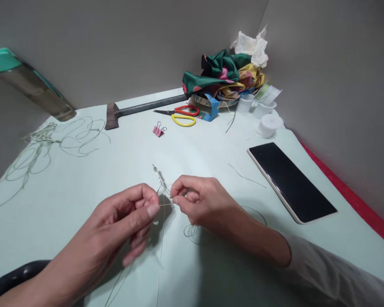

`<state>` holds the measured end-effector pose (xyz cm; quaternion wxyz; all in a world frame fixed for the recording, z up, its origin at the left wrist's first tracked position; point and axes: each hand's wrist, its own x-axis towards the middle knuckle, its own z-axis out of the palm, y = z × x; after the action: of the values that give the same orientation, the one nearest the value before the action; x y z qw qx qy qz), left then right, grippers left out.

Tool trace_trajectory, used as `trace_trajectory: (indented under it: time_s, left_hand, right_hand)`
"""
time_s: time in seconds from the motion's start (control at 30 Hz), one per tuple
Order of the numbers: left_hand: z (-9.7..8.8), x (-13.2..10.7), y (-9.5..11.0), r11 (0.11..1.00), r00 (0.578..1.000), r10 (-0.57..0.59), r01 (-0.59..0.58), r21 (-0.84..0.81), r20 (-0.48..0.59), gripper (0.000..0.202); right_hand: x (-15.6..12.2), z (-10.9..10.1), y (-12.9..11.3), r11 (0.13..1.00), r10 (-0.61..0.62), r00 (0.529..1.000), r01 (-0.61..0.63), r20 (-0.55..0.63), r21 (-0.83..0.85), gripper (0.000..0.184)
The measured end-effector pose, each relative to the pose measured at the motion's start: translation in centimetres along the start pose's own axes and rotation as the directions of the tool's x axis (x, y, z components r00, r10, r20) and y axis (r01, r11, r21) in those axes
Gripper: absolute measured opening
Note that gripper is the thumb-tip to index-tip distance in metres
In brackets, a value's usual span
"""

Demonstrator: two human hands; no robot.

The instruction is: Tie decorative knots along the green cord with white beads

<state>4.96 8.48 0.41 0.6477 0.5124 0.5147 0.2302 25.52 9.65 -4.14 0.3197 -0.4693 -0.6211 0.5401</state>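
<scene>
My left hand pinches a thin thread between thumb and finger. My right hand pinches the same thread, just beside the left. The thread is stretched tight between them, low over the pale table. A few tiny clear beads sit on the short end that sticks up; I think three or four, but they are too small to count. So some beads are on. Lots of thread hangs loose below, so much is left.

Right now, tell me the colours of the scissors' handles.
The scissors have one red handle and one yellow, seen in the head view.
</scene>
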Motion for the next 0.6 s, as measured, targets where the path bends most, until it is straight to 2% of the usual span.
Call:
trace_trajectory:
  time_s: [0.07, 0.13, 0.2, 0.23, 0.27, 0.33, 0.47, 0.6]
  left_hand:
    - [-0.4, 1.0, 0.6, 0.972, 0.994, 0.093, -0.078, 0.223, -0.061, 0.031]
    - [-0.8, 2.2, 1.0, 0.875, 0.964, 0.255, -0.199, 0.442, -0.070, 0.025]
    - [-1.2, 3.4, 1.3, 0.754, 0.923, 0.384, -0.309, 0.580, -0.007, 0.022]
    - [-1.3, 4.0, 1.4, 0.702, 0.910, 0.412, -0.342, 0.625, 0.035, 0.022]
    - [-1.4, 4.6, 1.6, 0.665, 0.907, 0.413, -0.362, 0.653, 0.083, 0.023]
    - [-1.6, 5.7, 1.9, 0.644, 0.924, 0.340, -0.364, 0.673, 0.175, 0.023]
    - [-1.8, 7.2, 2.7, 0.691, 0.944, 0.156, -0.315, 0.651, 0.291, 0.022]
    - [-2.4, 7.7, 3.6, 0.758, 0.933, 0.107, -0.300, 0.578, 0.344, 0.026]
  right_hand:
    - [-0.1, 0.0, -0.1, 0.990, -0.079, 0.996, 0.073, -0.043, -0.124, 0.018]
    - [-0.4, 0.1, 0.0, 0.969, -0.140, 0.988, 0.124, -0.058, -0.215, 0.019]
    - [-0.7, 0.3, 0.4, 0.931, -0.195, 0.979, 0.169, -0.050, -0.323, 0.018]
    - [-0.8, 0.4, 0.6, 0.903, -0.228, 0.973, 0.195, -0.042, -0.382, 0.019]
    - [-0.9, 0.5, 0.7, 0.874, -0.260, 0.965, 0.219, -0.037, -0.435, 0.020]
    - [-1.1, 0.5, 1.0, 0.834, -0.305, 0.952, 0.249, -0.034, -0.493, 0.021]
    - [-1.1, 0.2, 1.1, 0.861, -0.304, 0.951, 0.248, -0.058, -0.444, 0.020]
    - [-0.9, 0.0, 0.9, 0.895, -0.299, 0.951, 0.251, -0.077, -0.368, 0.019]
